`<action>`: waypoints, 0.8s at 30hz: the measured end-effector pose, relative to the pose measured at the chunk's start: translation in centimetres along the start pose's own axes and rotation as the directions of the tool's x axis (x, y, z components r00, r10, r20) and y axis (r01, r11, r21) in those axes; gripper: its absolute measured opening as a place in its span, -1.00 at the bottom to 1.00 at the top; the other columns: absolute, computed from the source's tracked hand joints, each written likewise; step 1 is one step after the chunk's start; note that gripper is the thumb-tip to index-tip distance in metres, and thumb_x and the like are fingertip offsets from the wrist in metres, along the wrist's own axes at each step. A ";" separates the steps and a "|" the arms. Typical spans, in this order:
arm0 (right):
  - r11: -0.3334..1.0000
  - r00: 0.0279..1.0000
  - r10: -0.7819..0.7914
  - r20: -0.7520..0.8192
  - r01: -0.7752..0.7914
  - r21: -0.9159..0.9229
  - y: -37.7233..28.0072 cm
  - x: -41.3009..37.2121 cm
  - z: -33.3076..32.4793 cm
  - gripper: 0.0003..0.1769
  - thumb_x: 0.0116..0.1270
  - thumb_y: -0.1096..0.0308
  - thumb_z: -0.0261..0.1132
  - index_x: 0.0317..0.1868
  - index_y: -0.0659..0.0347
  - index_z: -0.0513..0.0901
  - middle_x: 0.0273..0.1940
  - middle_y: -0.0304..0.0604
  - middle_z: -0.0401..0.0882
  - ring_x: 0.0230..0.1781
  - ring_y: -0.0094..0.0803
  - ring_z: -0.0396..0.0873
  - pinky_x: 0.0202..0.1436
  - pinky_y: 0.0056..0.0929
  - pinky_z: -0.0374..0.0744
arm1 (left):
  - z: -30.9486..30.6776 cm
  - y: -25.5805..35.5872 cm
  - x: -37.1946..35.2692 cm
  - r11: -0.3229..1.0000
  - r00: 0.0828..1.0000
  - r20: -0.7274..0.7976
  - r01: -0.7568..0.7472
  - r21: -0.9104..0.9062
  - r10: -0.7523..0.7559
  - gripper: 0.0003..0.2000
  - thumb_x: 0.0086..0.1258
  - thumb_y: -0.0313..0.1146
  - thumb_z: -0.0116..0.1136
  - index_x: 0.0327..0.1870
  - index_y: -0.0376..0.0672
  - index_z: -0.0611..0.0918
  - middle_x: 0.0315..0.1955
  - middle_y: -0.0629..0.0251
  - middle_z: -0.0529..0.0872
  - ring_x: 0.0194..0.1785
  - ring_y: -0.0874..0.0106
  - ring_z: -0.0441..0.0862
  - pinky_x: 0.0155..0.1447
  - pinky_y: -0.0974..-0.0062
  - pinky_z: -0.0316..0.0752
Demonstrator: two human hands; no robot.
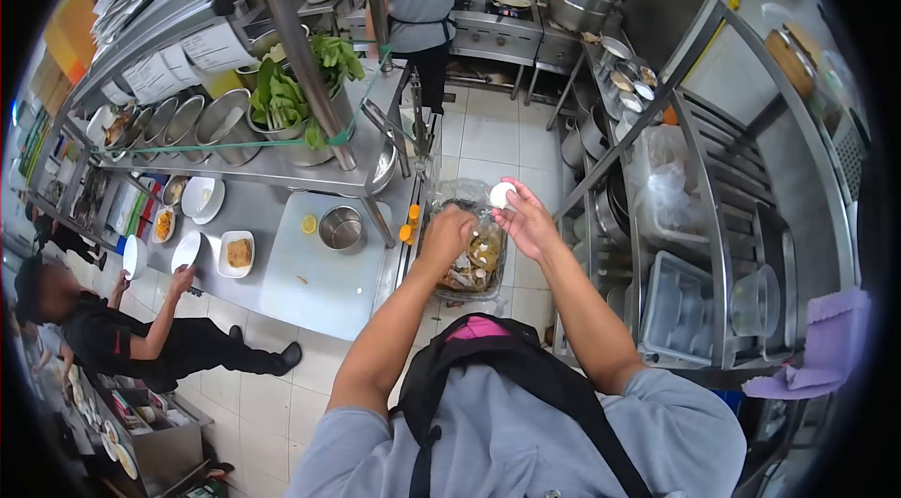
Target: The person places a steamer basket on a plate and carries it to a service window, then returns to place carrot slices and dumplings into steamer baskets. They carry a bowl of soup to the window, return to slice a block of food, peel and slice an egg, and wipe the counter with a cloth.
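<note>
Two hands are working over the waste bin (466, 265). Right hand (527, 221) is gripping a small white dish (500, 195) in its fingers, just over the bin's far rim. Left hand (449, 233) is curling its fingers inward right above the scraps; can't tell if they're holding anything. Steel counter (255, 210) is lying well left of the left fingers.

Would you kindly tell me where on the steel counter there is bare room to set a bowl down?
The pale board is bare apart from the steel bowl and lemon slice at its far end. Left of it, plates crowd the counter; pans and greens pack the shelf above.
</note>
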State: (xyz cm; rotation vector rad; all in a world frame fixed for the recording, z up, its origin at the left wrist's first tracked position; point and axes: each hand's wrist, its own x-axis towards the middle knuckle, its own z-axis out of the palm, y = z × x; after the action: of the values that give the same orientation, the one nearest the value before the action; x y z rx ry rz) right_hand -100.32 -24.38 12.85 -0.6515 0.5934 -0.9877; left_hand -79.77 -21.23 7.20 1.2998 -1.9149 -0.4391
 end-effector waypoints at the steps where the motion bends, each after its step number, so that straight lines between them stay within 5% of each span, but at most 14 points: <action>1: 1.000 1.000 -0.002 -0.002 0.002 -0.020 0.0 -0.1 -0.1 -0.52 0.51 0.28 0.33 0.36 0.10 0.44 0.04 -0.18 0.67 -0.15 -0.42 0.67 -0.05 -0.45 0.67 | -1.0 1.3 0.6 0.992 0.995 -0.014 0.102 -0.077 -0.103 -0.85 0.39 -0.40 0.26 -0.12 -0.23 0.77 -0.13 0.04 0.79 -0.07 0.08 0.74 0.05 0.24 0.61; 2: 0.999 1.000 -0.005 -0.001 0.005 -0.041 -0.1 -0.3 -0.2 -0.50 0.52 0.28 0.33 0.39 0.11 0.44 0.00 -0.20 0.68 -0.17 -0.44 0.67 -0.07 -0.47 0.67 | -1.4 1.8 1.1 0.968 0.978 -0.023 0.200 -0.154 -0.206 -0.83 0.43 -0.35 0.26 -0.11 -0.24 0.76 -0.11 0.08 0.80 -0.09 0.16 0.76 0.04 0.31 0.61; 4: 0.993 1.000 0.003 0.012 -0.002 -0.117 -0.1 -0.5 -0.3 -0.48 0.52 0.28 0.33 0.42 0.13 0.44 -0.03 -0.22 0.68 -0.19 -0.47 0.67 -0.09 -0.50 0.67 | -1.1 2.5 2.1 0.931 0.976 -0.084 0.166 -0.325 -0.203 -0.76 0.55 -0.27 0.17 -0.03 -0.27 0.72 -0.18 0.11 0.80 -0.17 0.30 0.77 -0.04 0.38 0.61; 6: 0.982 0.999 0.020 0.027 -0.015 -0.190 0.2 -0.9 -0.2 -0.46 0.52 0.28 0.33 0.44 0.16 0.44 -0.06 -0.25 0.69 -0.22 -0.50 0.67 -0.11 -0.53 0.67 | -2.2 4.5 2.6 0.825 0.959 0.131 0.282 -0.490 -0.250 -0.70 0.62 -0.21 0.09 0.09 -0.28 0.66 -0.25 0.13 0.79 -0.25 0.36 0.76 -0.12 0.40 0.62; 12: 0.947 0.996 0.077 0.051 -0.057 -0.315 0.2 -0.9 -0.3 -0.45 0.53 0.28 0.32 0.45 0.24 0.46 -0.07 -0.27 0.69 -0.25 -0.57 0.64 -0.14 -0.57 0.66 | -2.0 4.3 2.5 0.932 0.995 0.062 0.094 -0.349 -0.078 -0.62 0.70 -0.12 -0.07 0.11 -0.28 0.61 -0.35 0.15 0.74 -0.37 0.39 0.73 -0.22 0.38 0.62; 16: 0.953 0.992 0.076 0.097 -0.044 -0.299 0.0 -0.9 -0.1 -0.46 0.54 0.30 0.31 0.45 0.25 0.46 -0.05 -0.23 0.69 -0.21 -0.54 0.65 -0.09 -0.54 0.67 | -3.0 5.5 2.5 0.895 0.985 0.113 0.167 -0.413 -0.132 -0.58 0.72 -0.09 -0.15 0.06 -0.29 0.62 -0.40 0.21 0.72 -0.42 0.45 0.68 -0.26 0.42 0.60; 19: 0.973 0.989 0.063 0.130 -0.032 -0.230 -0.2 -0.9 0.4 -0.44 0.54 0.31 0.30 0.46 0.26 0.43 -0.01 -0.20 0.68 -0.12 -0.49 0.66 -0.02 -0.50 0.68 | -1.9 4.3 2.2 0.718 0.939 0.145 0.333 -0.611 -0.313 -0.62 0.71 -0.11 -0.14 0.04 -0.25 0.63 -0.47 0.26 0.66 -0.43 0.44 0.66 -0.28 0.44 0.59; 21: 0.983 0.988 0.046 0.148 -0.018 -0.185 -0.2 -0.9 0.7 -0.44 0.54 0.32 0.30 0.47 0.27 0.42 0.03 -0.18 0.67 -0.07 -0.47 0.67 0.03 -0.47 0.69 | -1.0 2.9 1.9 0.411 0.877 0.199 0.392 -0.823 -0.437 -0.63 0.71 -0.11 -0.13 0.09 -0.23 0.62 -0.48 0.43 0.59 -0.45 0.59 0.57 -0.32 0.59 0.57; 24: 0.985 0.997 -0.023 0.075 0.035 -0.170 0.3 -0.6 1.1 -0.49 0.54 0.38 0.27 0.43 0.29 0.45 0.12 -0.17 0.60 -0.05 -0.45 0.66 0.03 -0.47 0.66 | -0.2 3.1 1.4 0.374 0.858 0.211 0.409 -0.833 -0.468 -0.62 0.72 -0.10 -0.15 0.18 -0.21 0.57 -0.44 0.43 0.56 -0.45 0.56 0.54 -0.32 0.60 0.57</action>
State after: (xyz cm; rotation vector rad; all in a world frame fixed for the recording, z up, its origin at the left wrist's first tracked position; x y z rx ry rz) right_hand -99.67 -23.47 13.44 -0.8473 0.6099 -0.9425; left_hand -81.85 -21.16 9.83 1.0373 -0.9262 -1.4199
